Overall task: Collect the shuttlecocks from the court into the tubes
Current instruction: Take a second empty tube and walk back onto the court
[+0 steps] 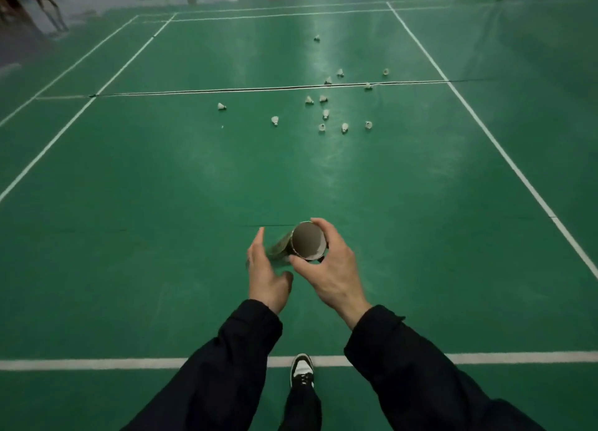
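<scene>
While the right hand wraps its thumb and fingers around the rim of a cardboard shuttlecock tube, the left hand hangs spread beside the tube's body, holding nothing and apparently not touching it. The tube tilts with its open mouth toward the camera; the interior that shows looks dark and bare, though the far end is hidden, so whether anything sits deeper cannot be told. No shuttlecock is collected yet by the look of it: the shuttlecocks lie scattered on the green court well ahead, most clustered on the right half, one stray off to the left and another much farther back. Held only at the rim, the tube could slip or swing as the person walks. Pressing feathers in skirt-first or crooked would likely crush them, and the outlying birds are easy to miss. A sneaker steps over the white line.
</scene>
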